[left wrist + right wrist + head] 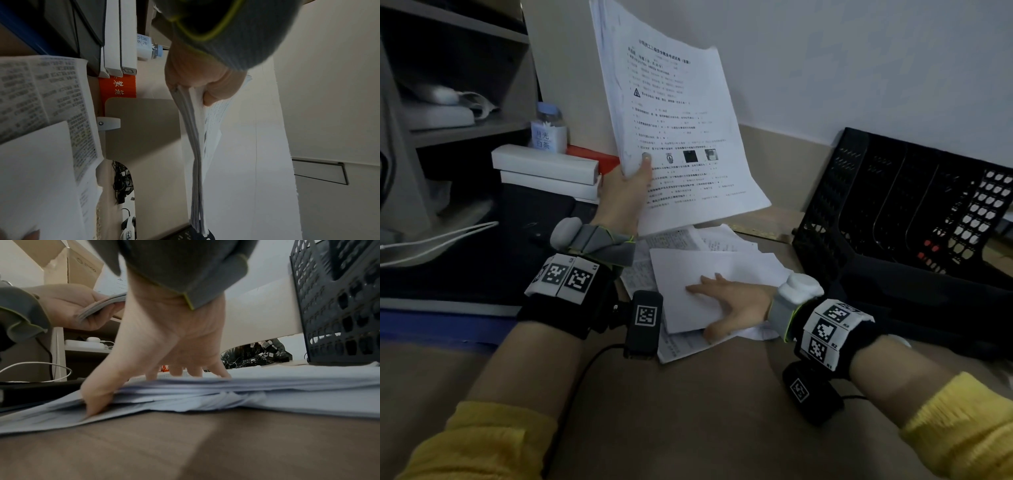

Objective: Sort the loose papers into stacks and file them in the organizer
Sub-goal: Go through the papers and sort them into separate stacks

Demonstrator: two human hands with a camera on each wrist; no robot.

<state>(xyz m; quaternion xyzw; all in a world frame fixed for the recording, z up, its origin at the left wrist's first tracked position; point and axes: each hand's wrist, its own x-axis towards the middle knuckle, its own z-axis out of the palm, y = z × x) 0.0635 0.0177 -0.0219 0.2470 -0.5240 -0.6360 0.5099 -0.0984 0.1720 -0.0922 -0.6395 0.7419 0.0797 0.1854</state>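
My left hand holds a thick stack of printed papers upright above the desk, thumb on the front page and fingers behind; the left wrist view shows that stack edge-on. My right hand rests on the loose paper pile on the desk. Its fingers lie straight on a blank top sheet, and its thumb tip presses in at the edge of the upper sheets. The black mesh organizer stands tilted at the right, its slots showing no paper.
Two white boxes, a labelled bottle and a red box sit behind my left hand. A shelf unit stands at the left above a white cable. Bare brown desk lies in front of me.
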